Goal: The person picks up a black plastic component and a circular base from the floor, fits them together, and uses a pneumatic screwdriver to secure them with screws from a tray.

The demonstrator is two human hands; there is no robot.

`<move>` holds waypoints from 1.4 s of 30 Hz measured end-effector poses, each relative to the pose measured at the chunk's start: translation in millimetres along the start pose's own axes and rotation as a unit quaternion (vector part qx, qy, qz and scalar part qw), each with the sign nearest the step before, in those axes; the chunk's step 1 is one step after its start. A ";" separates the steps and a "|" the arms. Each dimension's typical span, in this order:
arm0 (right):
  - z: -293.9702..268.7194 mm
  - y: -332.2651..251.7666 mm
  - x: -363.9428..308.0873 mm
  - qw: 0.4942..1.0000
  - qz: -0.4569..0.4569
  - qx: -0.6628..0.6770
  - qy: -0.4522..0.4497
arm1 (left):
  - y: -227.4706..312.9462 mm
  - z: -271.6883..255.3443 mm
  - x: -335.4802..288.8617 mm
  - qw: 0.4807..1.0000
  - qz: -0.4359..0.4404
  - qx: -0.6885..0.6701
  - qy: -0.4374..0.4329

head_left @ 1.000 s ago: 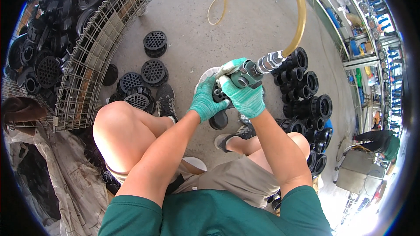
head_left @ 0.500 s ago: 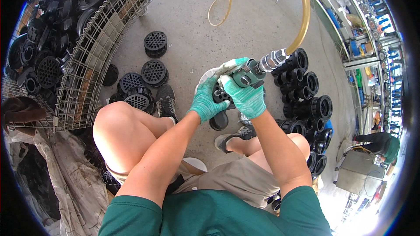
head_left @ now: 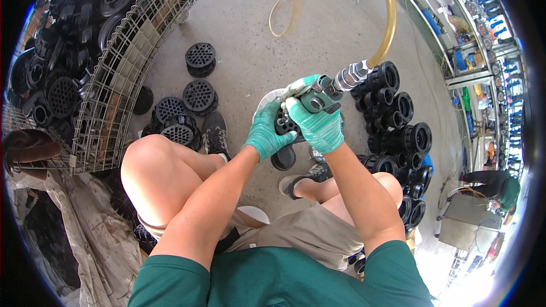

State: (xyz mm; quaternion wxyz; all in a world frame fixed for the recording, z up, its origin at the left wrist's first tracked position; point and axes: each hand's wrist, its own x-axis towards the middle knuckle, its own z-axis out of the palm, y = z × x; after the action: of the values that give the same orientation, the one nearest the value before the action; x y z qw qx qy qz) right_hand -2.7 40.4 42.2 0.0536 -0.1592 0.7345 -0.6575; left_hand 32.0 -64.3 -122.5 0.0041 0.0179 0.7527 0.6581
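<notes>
Both my hands wear green-and-white knit gloves and meet in front of my knees. My right hand (head_left: 316,129) is wrapped round a green air-powered hand tool (head_left: 318,100), whose metal coupling (head_left: 351,76) joins a yellow hose (head_left: 389,17). Beside it, my left hand (head_left: 266,131) grips a black perforated disc (head_left: 281,121), its thumb across the near edge. The tool's working end lies over the disc, mostly hidden by my right glove. A pale round surface (head_left: 266,100) shows behind the left fingers, and a dark rounded piece (head_left: 282,158) is below the disc.
A wire cage (head_left: 128,65) heaped with black castings stands at left. Black perforated discs (head_left: 199,96) sit on the floor beside it. Stacked black ring fittings (head_left: 418,138) line my right side. Farther right are loaded shelves (head_left: 472,79), a grey box (head_left: 469,216) and another person (head_left: 510,193).
The view has shifted slightly. My hands, the disc and the tool keep nearly the same pose, and the yellow hose has swung a little left.
</notes>
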 end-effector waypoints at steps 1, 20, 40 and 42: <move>0.7 -1.3 -0.1 0.999 0.013 0.033 0.007 | -0.6 0.3 0.3 1.000 0.000 -0.001 -0.001; 0.9 3.5 1.0 0.999 -0.002 0.040 -0.004 | 2.0 -1.3 -4.7 0.999 -0.001 -0.032 0.003; -1.3 -0.2 6.3 0.999 0.011 0.023 -0.038 | -9.9 -6.6 -17.9 0.994 -0.024 -0.110 0.013; -3.5 -0.5 5.6 0.999 0.013 0.038 -0.034 | 1.2 -0.6 -12.9 1.000 -0.005 0.010 0.010</move>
State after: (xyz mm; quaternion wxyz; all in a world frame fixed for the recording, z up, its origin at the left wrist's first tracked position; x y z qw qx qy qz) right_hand -8.9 42.0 43.8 0.0928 -0.1694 0.7085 -0.6788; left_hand 44.9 -65.2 -121.4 0.0000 0.0075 0.7596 0.6504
